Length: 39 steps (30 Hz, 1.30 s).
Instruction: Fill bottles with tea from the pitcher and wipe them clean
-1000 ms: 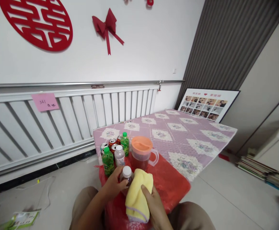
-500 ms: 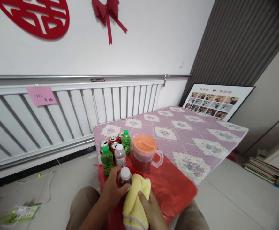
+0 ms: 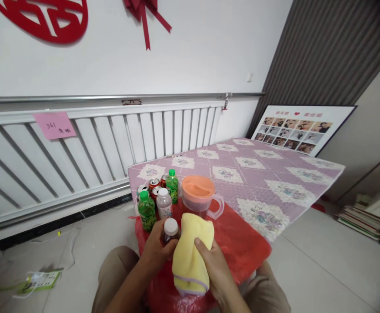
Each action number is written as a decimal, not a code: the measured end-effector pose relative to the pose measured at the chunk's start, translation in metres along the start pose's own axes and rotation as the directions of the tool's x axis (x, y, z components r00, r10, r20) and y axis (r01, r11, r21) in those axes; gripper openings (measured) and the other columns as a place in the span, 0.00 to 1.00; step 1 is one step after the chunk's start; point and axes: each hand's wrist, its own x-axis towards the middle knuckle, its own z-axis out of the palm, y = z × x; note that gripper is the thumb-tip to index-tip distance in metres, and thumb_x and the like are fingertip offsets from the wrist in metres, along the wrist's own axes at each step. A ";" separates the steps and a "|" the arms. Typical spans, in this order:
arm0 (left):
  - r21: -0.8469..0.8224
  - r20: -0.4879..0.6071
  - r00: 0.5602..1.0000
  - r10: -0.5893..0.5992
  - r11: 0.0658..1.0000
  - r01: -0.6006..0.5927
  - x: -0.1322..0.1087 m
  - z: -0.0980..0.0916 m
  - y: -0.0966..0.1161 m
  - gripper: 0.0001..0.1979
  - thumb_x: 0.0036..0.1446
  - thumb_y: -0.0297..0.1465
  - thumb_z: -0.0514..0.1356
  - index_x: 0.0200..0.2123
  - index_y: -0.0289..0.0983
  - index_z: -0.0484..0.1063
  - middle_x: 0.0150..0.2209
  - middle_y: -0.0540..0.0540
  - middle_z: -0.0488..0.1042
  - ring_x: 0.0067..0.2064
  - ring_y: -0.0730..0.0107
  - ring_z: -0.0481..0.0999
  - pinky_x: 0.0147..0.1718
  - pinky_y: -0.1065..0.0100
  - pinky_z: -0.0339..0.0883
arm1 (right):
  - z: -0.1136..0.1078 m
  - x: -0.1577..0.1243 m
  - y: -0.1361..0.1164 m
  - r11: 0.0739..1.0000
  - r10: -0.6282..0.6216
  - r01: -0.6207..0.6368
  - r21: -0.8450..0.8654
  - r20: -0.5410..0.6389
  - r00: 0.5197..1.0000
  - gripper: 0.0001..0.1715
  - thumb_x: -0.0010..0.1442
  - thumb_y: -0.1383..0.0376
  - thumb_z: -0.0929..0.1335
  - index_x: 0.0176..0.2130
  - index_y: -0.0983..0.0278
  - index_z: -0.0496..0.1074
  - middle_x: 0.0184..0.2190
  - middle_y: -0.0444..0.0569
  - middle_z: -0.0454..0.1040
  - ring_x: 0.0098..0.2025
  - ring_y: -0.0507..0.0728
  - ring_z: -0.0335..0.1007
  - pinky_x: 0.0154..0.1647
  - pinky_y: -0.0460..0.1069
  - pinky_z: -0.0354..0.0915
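Around a small dark-filled bottle with a white cap [image 3: 171, 228] my left hand [image 3: 155, 250] is closed, thumb on its near side. My right hand [image 3: 214, 263] grips a folded yellow cloth [image 3: 191, 252] with a pale purple edge, close to the right of the bottle. Behind them stands a clear pitcher with an orange lid [image 3: 198, 191], partly hidden by the cloth. Left of the pitcher are two green-capped bottles [image 3: 147, 211], a white-capped bottle with a printed label [image 3: 164, 203] and several drink cans [image 3: 154, 184].
Red plastic sheeting [image 3: 242, 239] covers the near end of a surface with a purple floral cloth [image 3: 227, 174]. A white radiator [image 3: 111, 148] runs along the wall behind. Cables and a power strip [image 3: 41, 280] lie on the floor at left; a photo board [image 3: 301, 130] leans at right.
My right hand has raised the yellow cloth and shifted it slightly right, so it now covers the pitcher's lower part. My left hand still holds the bottle. The view has tilted down a little.
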 end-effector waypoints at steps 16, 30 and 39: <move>0.039 -0.052 0.998 -0.034 0.999 0.036 -0.010 0.001 -0.008 0.32 0.46 0.28 0.63 0.57 0.36 0.60 0.56 0.39 0.68 0.56 0.54 0.69 0.56 0.53 0.62 | -0.010 0.005 0.021 0.984 -0.095 0.098 -0.150 0.024 0.995 0.30 0.49 0.53 0.72 0.49 0.64 0.69 0.41 0.54 0.80 0.41 0.66 0.78 0.42 0.57 0.72; -0.236 0.305 0.952 0.010 0.970 0.065 0.002 -0.020 -0.024 0.34 0.52 0.34 0.61 0.62 0.39 0.55 0.61 0.42 0.66 0.61 0.54 0.65 0.60 0.55 0.60 | -0.012 0.002 0.018 0.993 -0.070 0.070 -0.099 0.003 0.998 0.31 0.49 0.52 0.73 0.49 0.64 0.68 0.41 0.55 0.80 0.41 0.67 0.78 0.40 0.57 0.73; -0.110 0.076 0.995 -0.057 0.992 0.065 -0.009 -0.003 -0.011 0.31 0.50 0.33 0.64 0.56 0.38 0.58 0.57 0.40 0.68 0.56 0.54 0.68 0.57 0.54 0.62 | -0.001 -0.003 0.008 0.992 -0.090 0.090 -0.088 0.006 0.996 0.37 0.50 0.50 0.72 0.55 0.63 0.65 0.43 0.55 0.80 0.39 0.67 0.79 0.37 0.57 0.73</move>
